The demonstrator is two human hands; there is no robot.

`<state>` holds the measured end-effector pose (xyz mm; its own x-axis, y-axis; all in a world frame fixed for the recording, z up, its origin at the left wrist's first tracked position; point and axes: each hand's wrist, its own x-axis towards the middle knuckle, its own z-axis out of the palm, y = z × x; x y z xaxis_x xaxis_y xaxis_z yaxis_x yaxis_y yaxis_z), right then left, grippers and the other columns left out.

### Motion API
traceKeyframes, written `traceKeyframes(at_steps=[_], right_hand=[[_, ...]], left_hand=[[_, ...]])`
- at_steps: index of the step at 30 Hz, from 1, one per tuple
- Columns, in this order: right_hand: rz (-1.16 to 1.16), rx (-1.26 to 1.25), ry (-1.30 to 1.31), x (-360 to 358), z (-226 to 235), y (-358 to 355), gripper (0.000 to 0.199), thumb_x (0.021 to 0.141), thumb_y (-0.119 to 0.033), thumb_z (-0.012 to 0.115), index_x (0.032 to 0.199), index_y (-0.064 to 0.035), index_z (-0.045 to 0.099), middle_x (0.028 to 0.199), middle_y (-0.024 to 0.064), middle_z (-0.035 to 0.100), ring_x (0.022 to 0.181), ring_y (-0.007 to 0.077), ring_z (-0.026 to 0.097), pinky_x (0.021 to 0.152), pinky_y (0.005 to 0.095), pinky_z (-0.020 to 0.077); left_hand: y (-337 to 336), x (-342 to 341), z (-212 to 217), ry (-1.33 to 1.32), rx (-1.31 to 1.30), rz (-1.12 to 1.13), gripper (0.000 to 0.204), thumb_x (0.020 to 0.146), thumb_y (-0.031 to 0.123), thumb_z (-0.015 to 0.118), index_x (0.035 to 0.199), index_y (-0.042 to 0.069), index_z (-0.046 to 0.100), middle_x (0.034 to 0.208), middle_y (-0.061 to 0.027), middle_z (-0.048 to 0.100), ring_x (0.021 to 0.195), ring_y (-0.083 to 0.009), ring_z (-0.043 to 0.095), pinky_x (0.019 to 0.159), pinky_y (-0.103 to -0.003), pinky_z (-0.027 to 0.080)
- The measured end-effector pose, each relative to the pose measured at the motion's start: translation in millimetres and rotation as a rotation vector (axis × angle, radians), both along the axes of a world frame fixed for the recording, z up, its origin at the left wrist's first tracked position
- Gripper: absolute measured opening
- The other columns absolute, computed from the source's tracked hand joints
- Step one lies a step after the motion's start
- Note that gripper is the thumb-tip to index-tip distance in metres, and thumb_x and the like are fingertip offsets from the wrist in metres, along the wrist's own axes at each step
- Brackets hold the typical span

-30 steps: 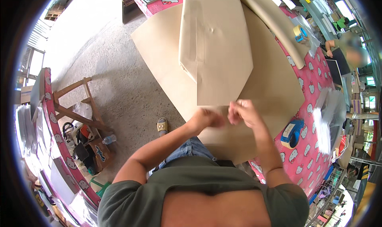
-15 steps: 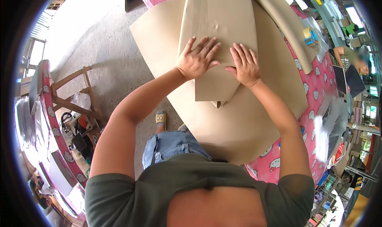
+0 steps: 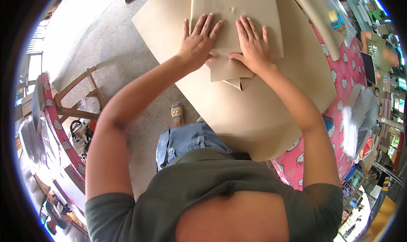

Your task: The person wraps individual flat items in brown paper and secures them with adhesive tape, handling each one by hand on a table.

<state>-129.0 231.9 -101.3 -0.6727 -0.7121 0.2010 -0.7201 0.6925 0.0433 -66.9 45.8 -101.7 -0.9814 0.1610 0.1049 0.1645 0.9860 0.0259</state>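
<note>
A flat parcel wrapped in brown kraft paper (image 3: 235, 26) lies at the far middle on a large sheet of the same brown paper (image 3: 267, 110). My left hand (image 3: 198, 43) rests on the parcel's near left part, fingers spread and pointing away from me. Beside it, my right hand (image 3: 254, 47) lies flat on the near right part, its thumb stretched toward the left. Between and below the two hands, a folded paper flap (image 3: 229, 69) sticks out from the parcel's near end, with a pointed corner. What is inside the wrapping is hidden.
Under the paper is a table with a pink patterned cover (image 3: 311, 165). To the right are a rolled brown sheet (image 3: 316, 19), a tape roll (image 3: 337, 19) and clear plastic (image 3: 360, 110). Another person (image 3: 379, 51) is at far right. A wooden frame (image 3: 78, 93) stands left.
Both hands have shifted away from me over the parcel, and their fingers are spread wider. The flap at the near end now looks shorter and folded differently. The view has shifted slightly.
</note>
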Motion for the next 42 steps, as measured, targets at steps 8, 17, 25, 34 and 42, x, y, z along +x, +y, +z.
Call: traceKeyframes(at_steps=[8,17,25,34,42], right_hand=[[-0.148,0.063,-0.086,-4.7,22.3,50.5,0.090,0.060,-0.034,0.076,0.133,-0.0090,0.029,0.142,0.0048,0.030,0.130,0.0233,0.029,0.099,0.0549,0.0283],[-0.320,-0.631,-0.337,-7.0,-24.8,87.4,0.085,0.061,-0.022,0.080,0.129,-0.0059,0.031,0.133,0.0137,0.039,0.120,0.0300,0.042,0.092,0.0402,0.0409],[-0.350,-0.878,-0.235,40.1,-73.2,110.5,0.075,0.067,-0.029,0.076,0.124,-0.0001,0.036,0.133,0.0224,0.030,0.120,0.0376,0.037,0.094,0.0451,0.0330],[0.229,-0.304,0.208,32.5,-9.1,45.9,0.023,0.065,-0.003,0.061,0.087,0.0016,0.060,0.115,0.0155,0.051,0.115,0.0359,0.045,0.097,0.0520,0.0343],[0.151,-0.488,0.120,21.1,34.2,28.0,0.016,0.069,-0.009,0.072,0.071,0.0015,0.060,0.076,0.0130,0.064,0.057,0.0251,0.060,0.050,0.0320,0.0491]], left_hand=[[9.1,-8.9,-6.8,0.142,0.001,-0.076,0.096,0.061,0.042,0.075,0.140,0.026,0.024,0.143,-0.0031,0.027,0.126,-0.0381,0.030,0.097,-0.056,0.027],[11.0,-10.7,-6.4,0.150,0.070,-0.081,0.094,0.060,0.038,0.077,0.138,0.029,0.027,0.142,-0.0002,0.030,0.126,-0.0371,0.030,0.099,-0.055,0.026],[11.6,-10.3,-8.4,0.151,0.097,-0.063,0.092,0.062,0.037,0.076,0.139,0.029,0.026,0.143,-0.0002,0.028,0.128,-0.0368,0.028,0.100,-0.056,0.025],[6.1,-6.6,-13.3,0.225,0.092,-0.082,0.086,0.068,0.038,0.071,0.139,0.024,0.025,0.143,-0.0033,0.029,0.127,-0.0375,0.029,0.102,-0.055,0.025],[-45.7,8.0,-7.6,0.291,0.479,-0.418,0.078,0.064,0.040,0.072,0.130,0.013,0.040,0.138,-0.0052,0.035,0.127,-0.0292,0.031,0.105,-0.045,0.025]])
